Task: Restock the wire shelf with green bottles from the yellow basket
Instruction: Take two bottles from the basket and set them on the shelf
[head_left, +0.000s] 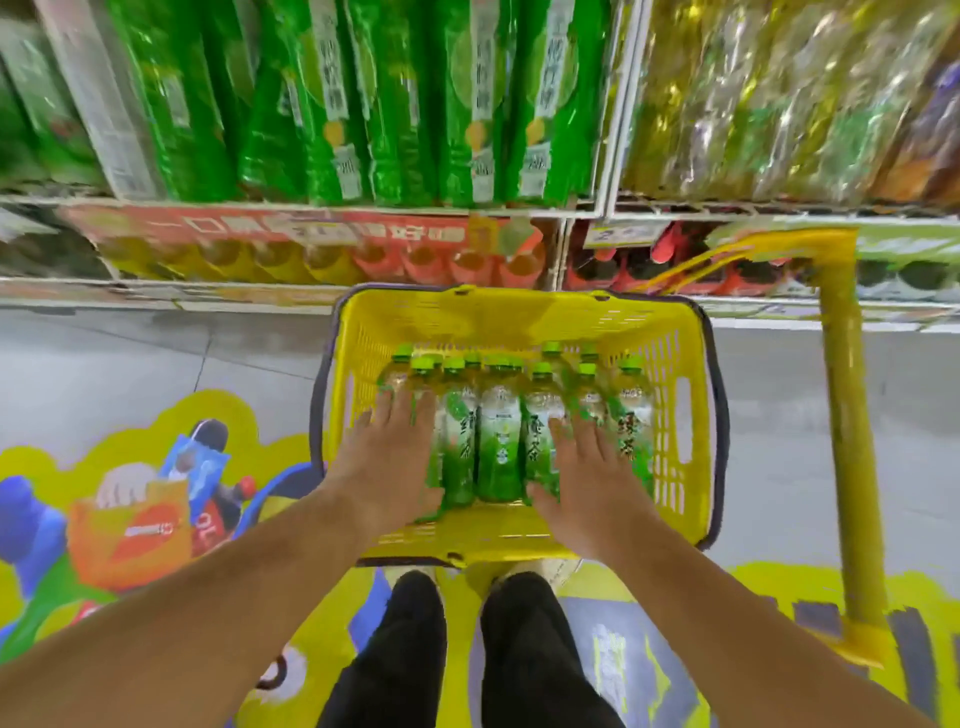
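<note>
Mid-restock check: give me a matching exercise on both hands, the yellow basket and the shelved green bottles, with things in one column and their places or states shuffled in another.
Things
1. left hand
2. right hand
3. yellow plastic basket
4. tall green bottles on the white wire shelf

Places or states
A. holds the green-capped bottles
B. flat on those bottles, basket's right side
C. in a row at the picture's top
D. flat on those bottles, basket's left side

Pairs: 1-D, 2-B, 3-A, 4-C

Open-topped basket (675, 415) — bottles (498, 431) tightly packed
</note>
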